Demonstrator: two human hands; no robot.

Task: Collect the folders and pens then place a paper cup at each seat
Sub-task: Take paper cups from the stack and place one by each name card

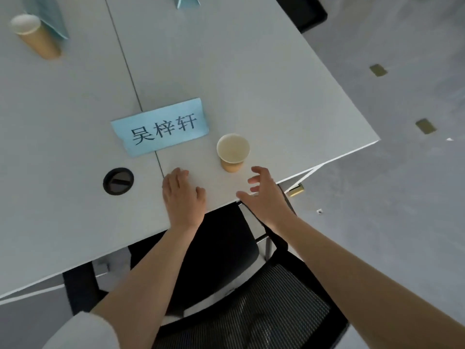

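An empty tan paper cup (233, 152) stands upright on the white table (251, 79), just right of a blue name card (161, 127). My right hand (264, 197) hovers a short way below and right of the cup, fingers spread and loosely curved, holding nothing. Flat on the table near its front edge rests my left hand (182, 197), left of the cup, with its fingers straight. A second paper cup (35, 36) stands at the far left beside another blue card (50, 13). No folders or pens are in view.
A black mesh chair (226, 285) sits tucked under the table edge below my arms. A round black cable grommet (118, 181) is set in the table left of my left hand. Another blue card (187, 1) shows at the top. Grey floor lies to the right.
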